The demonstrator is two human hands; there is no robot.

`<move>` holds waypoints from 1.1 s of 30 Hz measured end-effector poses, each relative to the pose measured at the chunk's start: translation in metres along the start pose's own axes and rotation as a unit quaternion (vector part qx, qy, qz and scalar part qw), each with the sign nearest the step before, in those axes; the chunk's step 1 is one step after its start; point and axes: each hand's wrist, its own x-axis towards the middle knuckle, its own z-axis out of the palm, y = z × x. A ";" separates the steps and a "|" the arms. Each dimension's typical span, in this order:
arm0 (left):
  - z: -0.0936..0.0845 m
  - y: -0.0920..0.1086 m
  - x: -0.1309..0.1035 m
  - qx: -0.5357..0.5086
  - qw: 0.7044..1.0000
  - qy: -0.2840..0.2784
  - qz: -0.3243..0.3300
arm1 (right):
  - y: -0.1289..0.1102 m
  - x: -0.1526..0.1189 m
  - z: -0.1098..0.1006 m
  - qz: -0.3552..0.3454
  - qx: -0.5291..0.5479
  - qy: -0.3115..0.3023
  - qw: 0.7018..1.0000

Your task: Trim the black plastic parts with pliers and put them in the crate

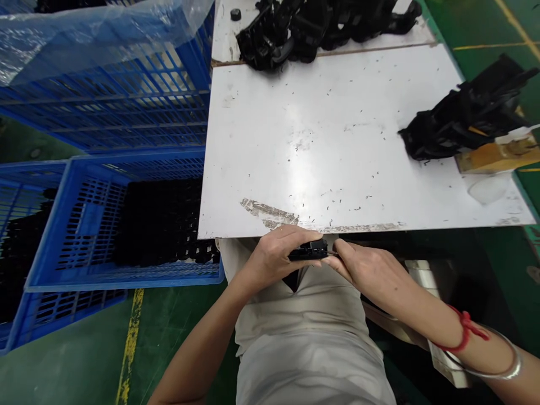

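Just off the front edge of the white table, over the lap, my left hand (276,254) is closed around a black plastic part (310,251). My right hand (352,263) is pinched on a thin, dark tool (333,253) whose tip meets the right end of that part. What kind of tool it is cannot be made out, since the fingers cover most of it.
The white table (337,124) carries small black scraps. Black parts (304,25) lie along its back, and more black parts (459,115) stand at the right beside a yellowish block (502,154). Blue crates (139,284) with black pieces are at the left.
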 end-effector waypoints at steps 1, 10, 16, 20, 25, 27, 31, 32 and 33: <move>0.000 0.000 0.000 0.000 1.000 0.001 -0.002 | 0.000 0.000 0.000 0.001 0.004 -0.001 1.000; 0.002 0.000 -0.001 -0.003 1.000 -0.005 -0.009 | -0.001 0.000 -0.005 0.025 0.011 -0.077 0.997; 0.002 0.000 0.000 -0.011 1.000 -0.008 0.000 | 0.002 0.001 0.000 0.019 0.026 -0.107 0.994; 0.000 0.000 0.000 -0.022 1.000 -0.018 -0.009 | 0.003 0.003 0.003 0.011 0.059 -0.127 0.990; 0.000 -0.001 0.001 -0.022 0.999 -0.026 -0.014 | 0.005 0.005 0.005 0.012 0.095 -0.144 0.985; 0.000 -0.001 0.001 -0.015 1.000 -0.023 -0.010 | 0.006 0.004 0.005 0.011 0.087 -0.139 0.986; 0.001 -0.001 -0.001 0.001 1.000 -0.011 0.003 | 0.005 0.002 0.005 0.012 0.044 -0.107 0.993; 0.001 -0.001 -0.001 0.005 1.000 -0.010 0.005 | 0.005 0.001 0.004 0.013 0.032 -0.095 0.995; 0.002 0.000 -0.001 0.009 1.000 -0.009 0.007 | 0.004 0.000 0.004 0.013 0.020 -0.083 0.996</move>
